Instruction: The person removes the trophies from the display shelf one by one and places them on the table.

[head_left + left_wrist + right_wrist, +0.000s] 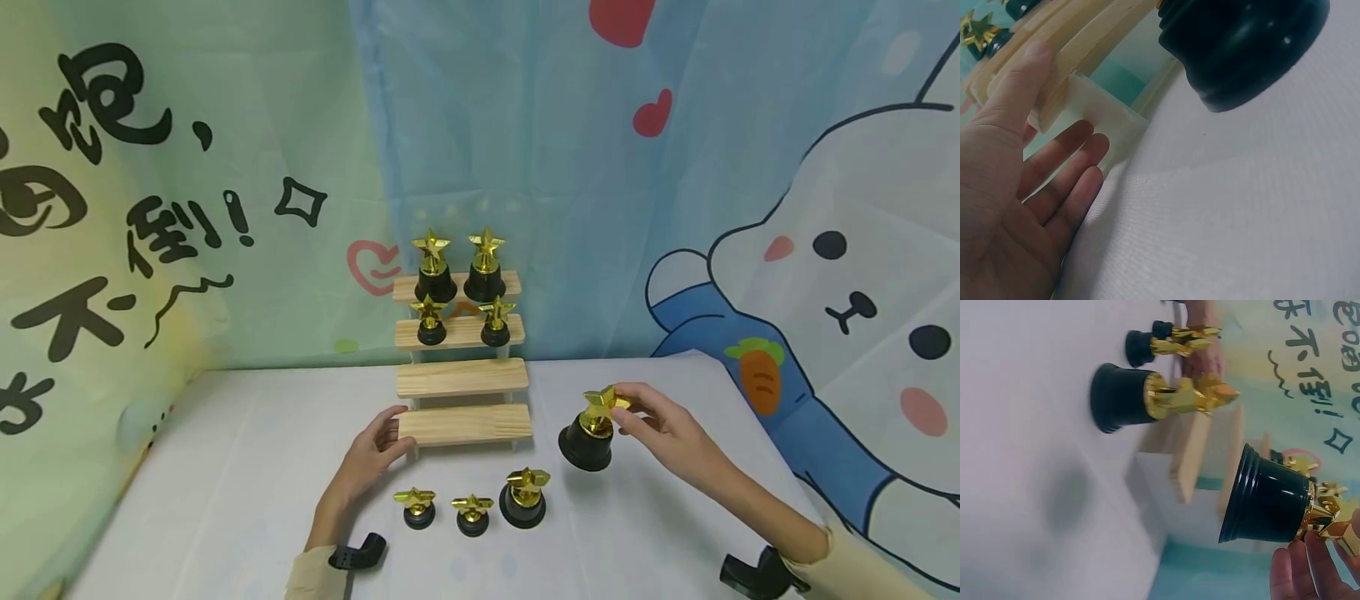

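My right hand (663, 425) pinches a large star trophy (587, 442) by its gold star and holds it above the white table, right of a stepped wooden display stand (463, 379). In the right wrist view the trophy's black base (1269, 500) hangs free of the surface. My left hand (371, 450) grips the left end of the stand's lowest board, thumb (1019, 87) on the wood; its other fingers extend beside the clear side support (1104, 100). One larger trophy (524, 500) and two small trophies, one left (418, 510) and one middle (472, 517), stand in front of the stand.
Two large trophies, left (435, 279) and right (485, 279), stand on the top board. Two small ones, left (431, 323) and right (496, 325), stand one board below. The lower two boards are bare. A printed cloth backdrop (585, 208) hangs behind the table (247, 483).
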Action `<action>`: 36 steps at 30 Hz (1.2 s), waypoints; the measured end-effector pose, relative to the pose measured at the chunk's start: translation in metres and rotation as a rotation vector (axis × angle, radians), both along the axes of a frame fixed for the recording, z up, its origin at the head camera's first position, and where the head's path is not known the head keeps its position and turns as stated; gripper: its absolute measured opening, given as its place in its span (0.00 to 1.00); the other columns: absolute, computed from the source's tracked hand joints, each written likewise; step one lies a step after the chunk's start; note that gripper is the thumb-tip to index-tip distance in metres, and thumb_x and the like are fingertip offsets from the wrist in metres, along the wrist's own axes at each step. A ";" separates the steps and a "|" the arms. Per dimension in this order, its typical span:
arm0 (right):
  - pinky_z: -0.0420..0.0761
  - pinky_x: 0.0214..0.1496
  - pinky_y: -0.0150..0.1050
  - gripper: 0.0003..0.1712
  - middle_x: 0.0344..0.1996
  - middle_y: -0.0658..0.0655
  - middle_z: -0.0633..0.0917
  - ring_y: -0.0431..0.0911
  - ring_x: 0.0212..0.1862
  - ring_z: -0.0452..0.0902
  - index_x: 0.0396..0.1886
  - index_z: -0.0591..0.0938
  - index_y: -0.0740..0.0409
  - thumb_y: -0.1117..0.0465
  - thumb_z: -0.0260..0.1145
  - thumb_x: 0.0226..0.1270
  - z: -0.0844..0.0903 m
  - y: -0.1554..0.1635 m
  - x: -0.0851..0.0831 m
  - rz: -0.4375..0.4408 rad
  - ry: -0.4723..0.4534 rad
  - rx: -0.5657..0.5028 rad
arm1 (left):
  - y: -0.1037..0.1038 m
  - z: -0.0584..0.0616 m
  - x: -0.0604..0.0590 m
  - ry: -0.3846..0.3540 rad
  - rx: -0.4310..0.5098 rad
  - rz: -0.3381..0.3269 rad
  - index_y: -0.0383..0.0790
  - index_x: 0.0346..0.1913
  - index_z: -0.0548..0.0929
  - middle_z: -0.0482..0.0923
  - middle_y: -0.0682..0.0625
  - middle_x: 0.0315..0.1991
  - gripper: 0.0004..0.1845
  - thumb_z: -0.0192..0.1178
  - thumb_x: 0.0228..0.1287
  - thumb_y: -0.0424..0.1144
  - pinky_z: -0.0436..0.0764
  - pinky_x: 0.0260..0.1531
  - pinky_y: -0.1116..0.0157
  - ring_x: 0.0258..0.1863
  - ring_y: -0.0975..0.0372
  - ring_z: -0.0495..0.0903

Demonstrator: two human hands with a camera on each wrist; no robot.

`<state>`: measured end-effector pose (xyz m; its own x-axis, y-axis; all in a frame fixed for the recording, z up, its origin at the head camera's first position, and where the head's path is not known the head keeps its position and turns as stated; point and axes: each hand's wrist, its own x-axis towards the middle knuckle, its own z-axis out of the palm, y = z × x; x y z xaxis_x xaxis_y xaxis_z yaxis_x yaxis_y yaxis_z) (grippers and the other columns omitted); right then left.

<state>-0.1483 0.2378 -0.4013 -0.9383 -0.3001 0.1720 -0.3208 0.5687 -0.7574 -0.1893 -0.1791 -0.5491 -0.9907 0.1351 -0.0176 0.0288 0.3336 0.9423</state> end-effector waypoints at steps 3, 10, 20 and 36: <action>0.82 0.45 0.30 0.15 0.50 0.56 0.80 0.29 0.46 0.76 0.57 0.75 0.55 0.57 0.56 0.75 -0.012 0.003 0.005 0.007 -0.026 -0.015 | -0.002 -0.003 -0.002 0.007 0.004 -0.005 0.47 0.68 0.68 0.80 0.43 0.56 0.34 0.67 0.61 0.47 0.79 0.48 0.71 0.52 0.56 0.81; 0.83 0.42 0.32 0.15 0.47 0.55 0.81 0.30 0.44 0.76 0.57 0.76 0.54 0.57 0.57 0.74 -0.036 0.008 0.014 0.026 -0.077 -0.008 | -0.001 -0.001 -0.002 0.005 0.003 0.000 0.48 0.68 0.69 0.80 0.45 0.55 0.34 0.67 0.59 0.49 0.80 0.49 0.68 0.51 0.58 0.82; 0.82 0.42 0.31 0.15 0.47 0.55 0.82 0.30 0.45 0.77 0.57 0.76 0.55 0.57 0.58 0.74 -0.058 0.006 0.017 0.088 -0.124 -0.031 | -0.002 -0.002 -0.002 -0.003 0.007 0.007 0.49 0.68 0.69 0.80 0.43 0.56 0.34 0.67 0.60 0.48 0.80 0.51 0.66 0.52 0.55 0.81; 0.82 0.44 0.31 0.18 0.50 0.57 0.83 0.33 0.49 0.78 0.57 0.76 0.57 0.54 0.59 0.73 -0.071 0.008 0.024 0.060 -0.201 -0.018 | -0.001 -0.001 -0.001 -0.020 -0.008 0.015 0.50 0.68 0.69 0.80 0.44 0.56 0.34 0.68 0.59 0.49 0.80 0.49 0.68 0.52 0.56 0.81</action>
<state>-0.1247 0.2453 -0.4718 -0.9346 -0.3555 -0.0106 -0.1956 0.5387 -0.8195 -0.1907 -0.1803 -0.5501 -0.9921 0.1197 -0.0386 0.0046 0.3412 0.9400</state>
